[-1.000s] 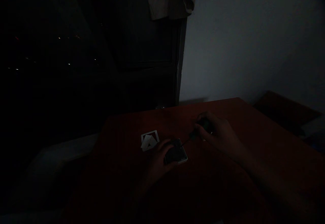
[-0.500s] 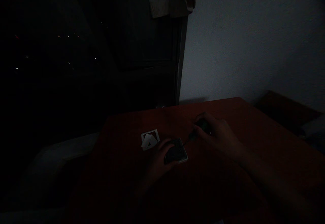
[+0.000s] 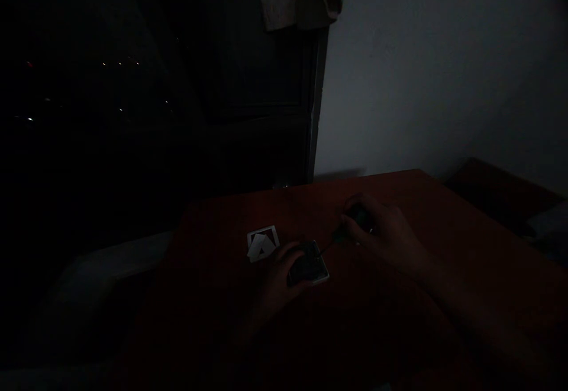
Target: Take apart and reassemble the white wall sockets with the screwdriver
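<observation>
In dim light, my left hand (image 3: 281, 275) grips a small square device (image 3: 308, 262) with a dark inside and a pale rim, its thumb and fingers around the left side. My right hand (image 3: 381, 228) is closed around the dark green handle of a screwdriver (image 3: 339, 235). The thin shaft slants down to the left, and its tip meets the device near the upper right; exact contact is too dark to make out. Just left of the device lies a white square frame (image 3: 268, 229) with pale flat pieces (image 3: 261, 246) on it.
The reddish-brown table (image 3: 399, 193) runs back to a pale wall (image 3: 421, 83). A dark window (image 3: 110, 83) with small lights fills the left. Cloth (image 3: 297, 0) hangs above the window frame's edge. A brown piece of furniture (image 3: 497, 181) stands at the right.
My right hand has shifted slightly to the right and turned a little on the screwdriver handle. My left hand and the device have stayed in about the same place.
</observation>
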`<action>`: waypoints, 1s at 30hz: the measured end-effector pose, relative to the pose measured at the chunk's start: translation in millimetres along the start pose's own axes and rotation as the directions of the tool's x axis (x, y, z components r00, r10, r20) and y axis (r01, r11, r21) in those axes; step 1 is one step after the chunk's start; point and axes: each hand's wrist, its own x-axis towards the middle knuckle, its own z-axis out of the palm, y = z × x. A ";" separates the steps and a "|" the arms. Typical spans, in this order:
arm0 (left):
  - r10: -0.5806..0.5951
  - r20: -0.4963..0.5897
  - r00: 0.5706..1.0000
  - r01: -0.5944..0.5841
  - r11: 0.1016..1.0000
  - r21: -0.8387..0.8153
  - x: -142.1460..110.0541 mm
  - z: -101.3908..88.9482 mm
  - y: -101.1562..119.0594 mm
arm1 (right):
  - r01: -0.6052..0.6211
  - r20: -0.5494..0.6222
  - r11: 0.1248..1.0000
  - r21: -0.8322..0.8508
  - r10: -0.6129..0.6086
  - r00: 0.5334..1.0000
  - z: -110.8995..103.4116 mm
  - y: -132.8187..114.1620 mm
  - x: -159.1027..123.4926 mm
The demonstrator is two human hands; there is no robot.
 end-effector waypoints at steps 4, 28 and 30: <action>0.002 -0.009 1.000 -0.002 1.000 0.011 -0.5 0.4 -1.0 | 0.017 -0.002 1.000 0.016 -0.017 1.000 1.5 -0.3 -0.4; -0.031 0.018 0.999 0.031 0.999 0.007 0.8 -1.9 3.9 | 0.078 0.062 0.996 -0.038 -0.076 0.995 1.5 -1.7 0.6; -0.034 0.022 0.999 0.034 0.999 0.000 0.8 -1.5 3.3 | 0.122 0.083 0.989 -0.078 -0.115 0.990 2.5 -3.7 0.6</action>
